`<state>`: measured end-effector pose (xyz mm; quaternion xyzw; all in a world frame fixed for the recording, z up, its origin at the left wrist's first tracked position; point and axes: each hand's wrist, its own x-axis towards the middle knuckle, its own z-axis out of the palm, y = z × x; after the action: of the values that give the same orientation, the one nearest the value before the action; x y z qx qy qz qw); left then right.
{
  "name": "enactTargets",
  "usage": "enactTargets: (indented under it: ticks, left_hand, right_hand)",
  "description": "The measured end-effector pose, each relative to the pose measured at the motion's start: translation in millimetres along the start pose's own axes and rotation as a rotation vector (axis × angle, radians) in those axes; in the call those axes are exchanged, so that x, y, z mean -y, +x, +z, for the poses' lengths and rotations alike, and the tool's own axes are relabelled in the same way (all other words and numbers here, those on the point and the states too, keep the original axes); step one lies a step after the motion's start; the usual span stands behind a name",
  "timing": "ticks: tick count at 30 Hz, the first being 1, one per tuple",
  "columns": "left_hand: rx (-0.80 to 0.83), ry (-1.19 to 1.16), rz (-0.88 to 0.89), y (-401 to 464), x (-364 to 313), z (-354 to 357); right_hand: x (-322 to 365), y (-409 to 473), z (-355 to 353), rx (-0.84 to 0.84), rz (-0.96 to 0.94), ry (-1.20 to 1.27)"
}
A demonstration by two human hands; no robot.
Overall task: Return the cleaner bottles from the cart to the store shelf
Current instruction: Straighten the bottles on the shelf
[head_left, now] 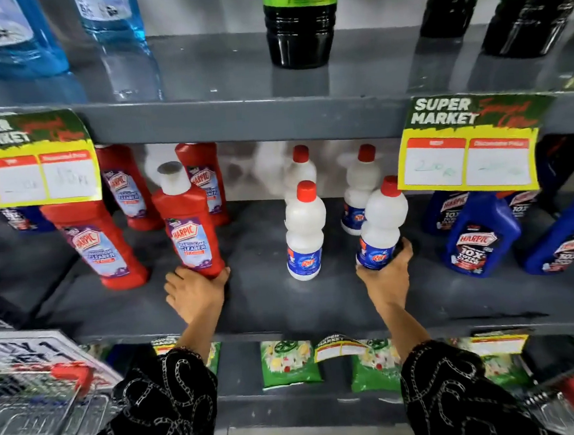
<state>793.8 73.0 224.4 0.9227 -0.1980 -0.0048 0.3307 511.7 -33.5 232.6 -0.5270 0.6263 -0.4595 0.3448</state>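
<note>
My left hand (195, 289) grips the base of a red Harpic bathroom cleaner bottle (188, 225) with a white cap, which leans back over the grey middle shelf (257, 298). My right hand (387, 271) holds the bottom of a white Rin bottle (380, 223) with a red cap, tilted to the right above the same shelf. Other red Harpic bottles (99, 246) stand to the left. More white red-capped bottles (303, 229) stand between my hands and further back.
Blue Harpic bottles (479, 233) stand at the right of the shelf. Yellow price tags (466, 155) hang from the shelf above, which carries blue and dark green-labelled bottles. Green packets (290, 363) lie on the lower shelf. Wire cart edges (46, 408) show at both bottom corners.
</note>
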Motion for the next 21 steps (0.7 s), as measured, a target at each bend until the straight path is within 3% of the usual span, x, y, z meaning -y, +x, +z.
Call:
enactTargets:
  ticks: [21]
  left_hand:
    - [0.010,0.064,-0.007,1,3,-2]
  right_hand:
    - [-3,-6,1,0.048,-0.002,-0.132]
